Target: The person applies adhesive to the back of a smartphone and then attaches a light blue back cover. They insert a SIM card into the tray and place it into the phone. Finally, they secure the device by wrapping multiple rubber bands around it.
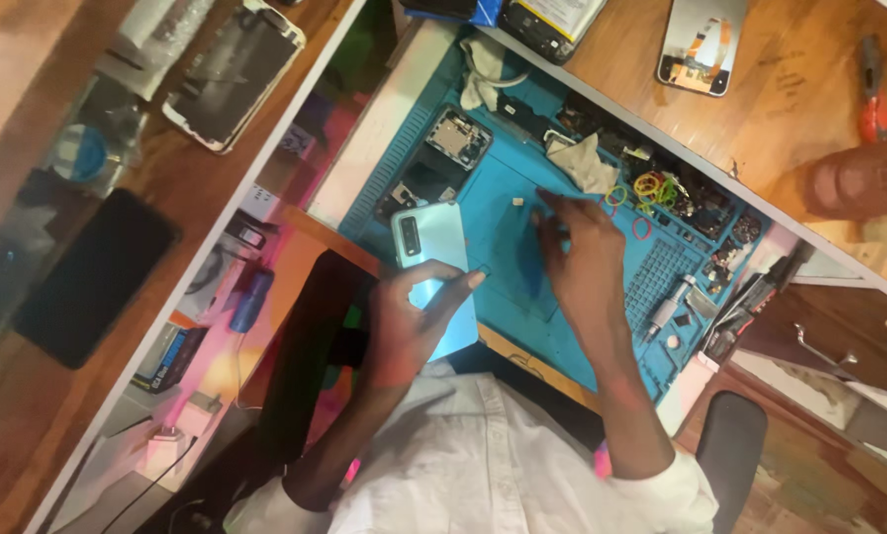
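Observation:
My left hand [414,321] grips a light blue phone [431,259] by its lower end, back side up with the camera block at the top, over the near edge of a blue work mat [508,188]. My right hand [584,259] is spread out flat over the middle of the mat with its fingertips down on the surface. Whether those fingers pinch anything small I cannot tell. The two hands are a short way apart.
On the mat lie an opened phone frame [455,136], a white cloth [584,163], coloured rubber bands [651,188], small parts and a screwdriver [669,309]. More phones lie on the wooden counters [233,71] [699,42]. Red pliers [869,94] and another person's finger [864,178] are at right.

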